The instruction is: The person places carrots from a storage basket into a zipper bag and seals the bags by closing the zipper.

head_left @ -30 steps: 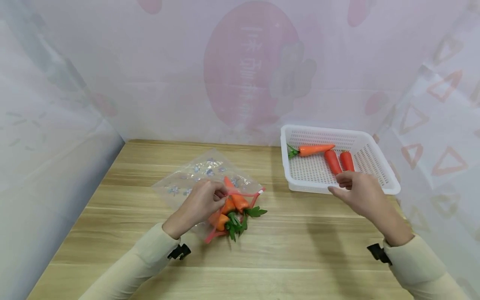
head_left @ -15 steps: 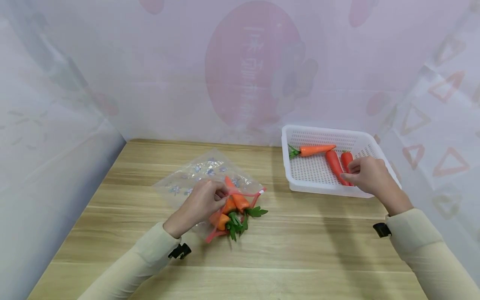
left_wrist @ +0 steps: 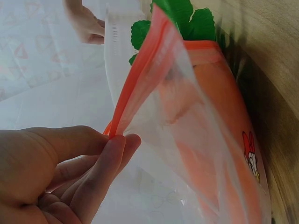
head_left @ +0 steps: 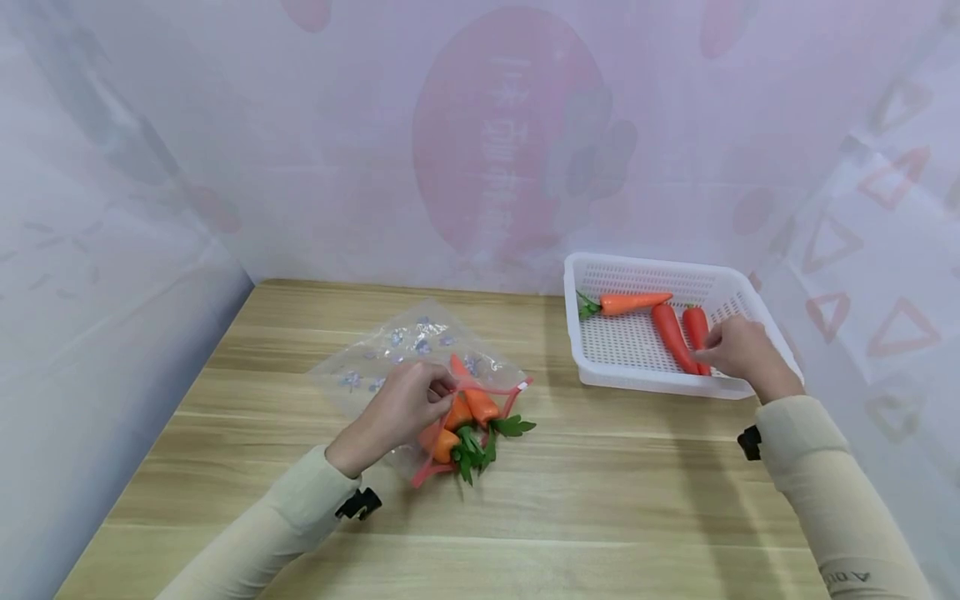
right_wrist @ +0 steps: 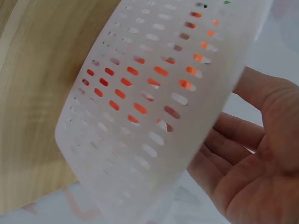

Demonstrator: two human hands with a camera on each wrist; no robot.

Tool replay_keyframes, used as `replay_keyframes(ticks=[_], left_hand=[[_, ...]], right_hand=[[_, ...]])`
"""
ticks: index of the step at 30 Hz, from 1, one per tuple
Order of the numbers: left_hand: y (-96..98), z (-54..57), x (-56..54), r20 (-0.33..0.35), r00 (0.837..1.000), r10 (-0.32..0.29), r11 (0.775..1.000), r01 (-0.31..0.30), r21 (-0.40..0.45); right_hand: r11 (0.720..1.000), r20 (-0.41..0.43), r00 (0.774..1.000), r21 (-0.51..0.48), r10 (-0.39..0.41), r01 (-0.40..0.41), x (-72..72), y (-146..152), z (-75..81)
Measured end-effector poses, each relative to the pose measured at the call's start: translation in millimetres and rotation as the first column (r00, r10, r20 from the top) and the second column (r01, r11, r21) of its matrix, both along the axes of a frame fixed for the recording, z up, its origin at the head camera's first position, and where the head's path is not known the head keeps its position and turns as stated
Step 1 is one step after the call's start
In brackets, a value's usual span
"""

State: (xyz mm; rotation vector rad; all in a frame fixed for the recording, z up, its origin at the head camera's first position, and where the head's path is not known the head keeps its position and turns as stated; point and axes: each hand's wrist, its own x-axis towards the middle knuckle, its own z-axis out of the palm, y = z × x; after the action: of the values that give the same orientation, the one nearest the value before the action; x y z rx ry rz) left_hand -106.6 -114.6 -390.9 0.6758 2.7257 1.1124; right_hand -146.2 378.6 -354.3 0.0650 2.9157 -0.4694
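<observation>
My left hand pinches the red zip edge of a clear plastic bag between thumb and fingers. Inside the bag, orange carrots lie with their green leaves sticking out of its mouth. My right hand reaches over the near right rim of a white slotted basket. Its thumb and fingers are spread apart around the lower end of a red chili pepper. A second red chili pepper lies just left of it. In the right wrist view the basket wall hides the fingertips.
One more orange carrot with green leaves lies along the back of the basket. The wooden table is bounded by printed cloth walls at the back and on both sides.
My right hand has moved to the right and lowered into the basket, close over the red chili peppers. The left hand keeps its pinch on the bag edge without moving.
</observation>
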Motion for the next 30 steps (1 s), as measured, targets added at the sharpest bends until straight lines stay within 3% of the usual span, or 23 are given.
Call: replay_keyframes(ticks=[14, 30], left_hand=[[-0.3, 3.2, 2.1, 0.006, 1.0, 0.021, 1.0, -0.021, -0.006], [-0.8, 0.8, 2.5, 0.0, 1.0, 0.01, 1.0, -0.01, 0.012]], right_hand=[[0.995, 0.208, 0.973, -0.002, -0.1, 0.103, -16.5, 14.6, -23.9], [0.984, 0.219, 0.961, -0.013, -0.168, 0.175, -17.3, 20.2, -35.4]])
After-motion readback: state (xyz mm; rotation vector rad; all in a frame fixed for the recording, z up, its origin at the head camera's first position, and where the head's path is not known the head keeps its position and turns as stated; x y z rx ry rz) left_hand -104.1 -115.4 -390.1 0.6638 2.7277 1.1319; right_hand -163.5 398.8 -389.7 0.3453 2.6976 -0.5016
